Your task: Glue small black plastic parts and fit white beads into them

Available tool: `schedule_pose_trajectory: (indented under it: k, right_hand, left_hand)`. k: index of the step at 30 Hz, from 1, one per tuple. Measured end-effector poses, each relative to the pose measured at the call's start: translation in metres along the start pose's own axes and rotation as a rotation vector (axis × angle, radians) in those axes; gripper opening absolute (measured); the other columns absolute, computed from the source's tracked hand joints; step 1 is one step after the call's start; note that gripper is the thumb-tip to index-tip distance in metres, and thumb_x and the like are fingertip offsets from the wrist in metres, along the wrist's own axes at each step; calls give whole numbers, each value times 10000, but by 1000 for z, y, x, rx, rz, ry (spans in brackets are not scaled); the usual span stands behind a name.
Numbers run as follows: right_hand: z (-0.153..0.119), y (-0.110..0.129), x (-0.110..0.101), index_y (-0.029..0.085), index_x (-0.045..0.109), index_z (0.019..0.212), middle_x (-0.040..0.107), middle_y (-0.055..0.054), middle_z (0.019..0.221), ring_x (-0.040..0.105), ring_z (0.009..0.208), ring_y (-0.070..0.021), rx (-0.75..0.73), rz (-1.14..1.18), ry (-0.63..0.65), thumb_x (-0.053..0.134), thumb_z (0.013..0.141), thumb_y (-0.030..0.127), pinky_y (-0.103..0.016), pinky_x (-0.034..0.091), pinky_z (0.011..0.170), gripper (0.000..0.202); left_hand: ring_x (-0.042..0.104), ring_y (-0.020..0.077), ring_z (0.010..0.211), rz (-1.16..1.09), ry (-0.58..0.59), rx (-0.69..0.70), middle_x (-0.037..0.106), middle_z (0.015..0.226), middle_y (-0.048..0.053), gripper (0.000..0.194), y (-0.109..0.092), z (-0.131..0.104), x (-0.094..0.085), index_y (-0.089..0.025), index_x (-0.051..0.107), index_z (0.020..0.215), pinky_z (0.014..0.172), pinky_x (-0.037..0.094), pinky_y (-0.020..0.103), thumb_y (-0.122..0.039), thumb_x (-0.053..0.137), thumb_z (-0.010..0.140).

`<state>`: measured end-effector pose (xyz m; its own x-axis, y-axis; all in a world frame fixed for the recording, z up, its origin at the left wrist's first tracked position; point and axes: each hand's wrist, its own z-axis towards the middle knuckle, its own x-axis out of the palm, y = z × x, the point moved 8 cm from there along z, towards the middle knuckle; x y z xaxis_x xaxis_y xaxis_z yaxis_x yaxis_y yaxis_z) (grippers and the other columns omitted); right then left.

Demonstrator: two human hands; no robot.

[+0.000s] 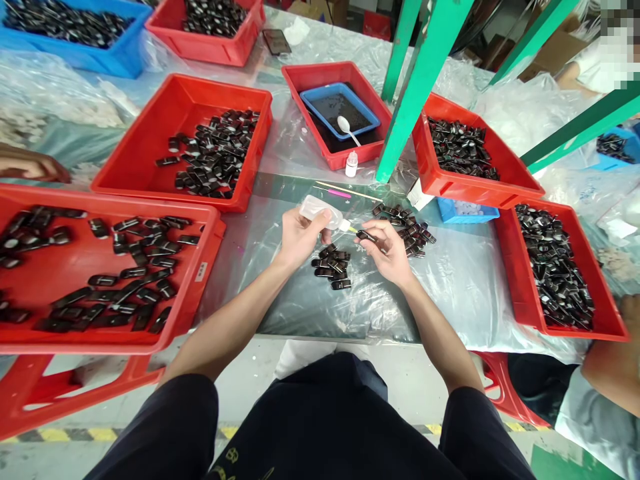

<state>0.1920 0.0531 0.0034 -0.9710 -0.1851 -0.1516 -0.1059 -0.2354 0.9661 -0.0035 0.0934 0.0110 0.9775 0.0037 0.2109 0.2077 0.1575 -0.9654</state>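
Note:
My left hand (pixel 300 235) is closed around a translucent squeeze bottle (pixel 320 212) with a thin nozzle that points right. In my right hand (pixel 387 252) I pinch a small glossy black plastic part (pixel 367 236). The nozzle tip is close to this part; whether they touch I cannot tell. Below, between my hands, lies a small group of black parts (pixel 333 265) on the plastic-covered table. Another heap of black parts (pixel 417 233) lies just beyond my right hand.
Red bins of black parts stand left (pixel 215 240), far left (pixel 183 83) and right (pixel 620 327). A pink tool (pixel 339 193) and a small white bottle (pixel 351 165) lie ahead, near a blue tray (pixel 313 100) with a spoon (pixel 344 124). A green post (pixel 415 87) rises from the table. Other people's arms show at both sides.

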Motion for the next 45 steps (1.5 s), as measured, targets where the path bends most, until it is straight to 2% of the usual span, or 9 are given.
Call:
schedule_pose_trajectory:
  k: [6, 11, 18, 22, 26, 31, 35, 45]
  right_hand:
    - [0, -1, 0, 235, 620, 1227, 819, -45, 982, 616, 662, -133, 25, 0, 5, 738, 981, 581, -305, 460, 595, 440]
    - [0, -3, 0, 232, 635, 1210, 801, -53, 991, 689, 776, -158, 46, 11, 10, 729, 988, 560, -295, 462, 618, 407]
    - [1, -3, -1, 235, 667, 1200, 790, -58, 1040, 736, 868, -179, 49, 4, -6, 810, 924, 546, -279, 450, 596, 440]
    - [1, -4, -4, 237, 711, 1217, 780, -82, 1133, 716, 804, -174, 36, -19, -41, 778, 944, 580, -294, 462, 576, 444]
    - [2, -3, -4, 237, 751, 1237, 800, -70, 1004, 615, 669, -155, 21, -27, -30, 686, 990, 651, -314, 499, 586, 487]
    - [4, -1, -2, 204, 783, 1021, 806, -57, 880, 548, 584, -134, 35, 10, 3, 620, 979, 752, -309, 503, 579, 573]
    - [5, 2, 1, 202, 767, 921, 766, -32, 787, 509, 542, -117, 44, 44, 40, 618, 978, 756, -292, 479, 561, 578]
    - [6, 5, 1, 207, 761, 913, 721, -19, 724, 491, 533, -122, 58, 45, 38, 622, 960, 776, -294, 469, 554, 588]
  left_hand:
    - [555, 105, 389, -51, -1, -17, 646, 549, 3, 564, 4, 1, 0, -183, 726, 704, 383, 460, 239, -724, 888, 712]
    - [543, 100, 382, -29, 3, -21, 630, 529, 3, 568, 2, 0, 1, -177, 706, 674, 387, 455, 235, -714, 886, 721]
    - [540, 105, 379, -53, -32, -43, 624, 524, 10, 594, 2, 0, 2, -173, 687, 668, 376, 440, 239, -731, 891, 688]
    - [541, 101, 393, -73, -44, -47, 643, 557, 13, 588, 3, 0, 2, -169, 688, 698, 384, 446, 239, -718, 899, 681]
    - [545, 97, 405, -103, -46, -50, 649, 571, 9, 575, 3, 0, 2, -176, 706, 724, 385, 450, 233, -715, 902, 681]
    - [533, 94, 395, -129, -35, -51, 650, 566, 2, 555, 2, -1, 4, -181, 718, 713, 376, 447, 234, -695, 921, 662]
    - [526, 97, 383, -133, -28, -56, 645, 549, -1, 547, 1, -2, 3, -182, 720, 705, 370, 443, 235, -688, 922, 656]
    - [528, 99, 383, -108, -9, -56, 637, 540, 7, 559, 0, -1, 4, -185, 705, 682, 373, 455, 240, -704, 911, 669]
